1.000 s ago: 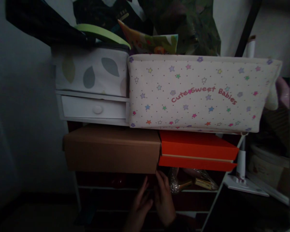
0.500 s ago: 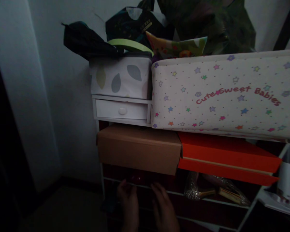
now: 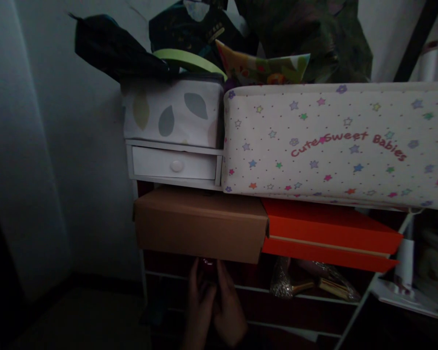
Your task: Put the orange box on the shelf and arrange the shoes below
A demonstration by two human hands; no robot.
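On the shelf under the brown box, a dark red shiny thing (image 3: 207,263) shows only its glossy top; its kind is too dark to tell. My left hand (image 3: 200,299) lies along its left side, fingers pointing up and thumb bent inward. Against its right side is my right hand (image 3: 228,301), fingers long and close together. Between them the two hands hold the thing, their thumbs near each other. The brown cardboard box (image 3: 200,233) sits just above my fingertips.
An orange shoebox (image 3: 328,233) lies right of the brown box. Glittery high-heeled shoes (image 3: 282,282) rest on the shelf below it. Higher up are a small white drawer (image 3: 173,163), a leaf-patterned box (image 3: 175,109) and a star-patterned storage box (image 3: 332,141). A wall (image 3: 47,146) stands at left.
My hands have come together and moved up to the dark red thing, my right hand shifting left. The view has moved slightly, so the shelf appears further left.
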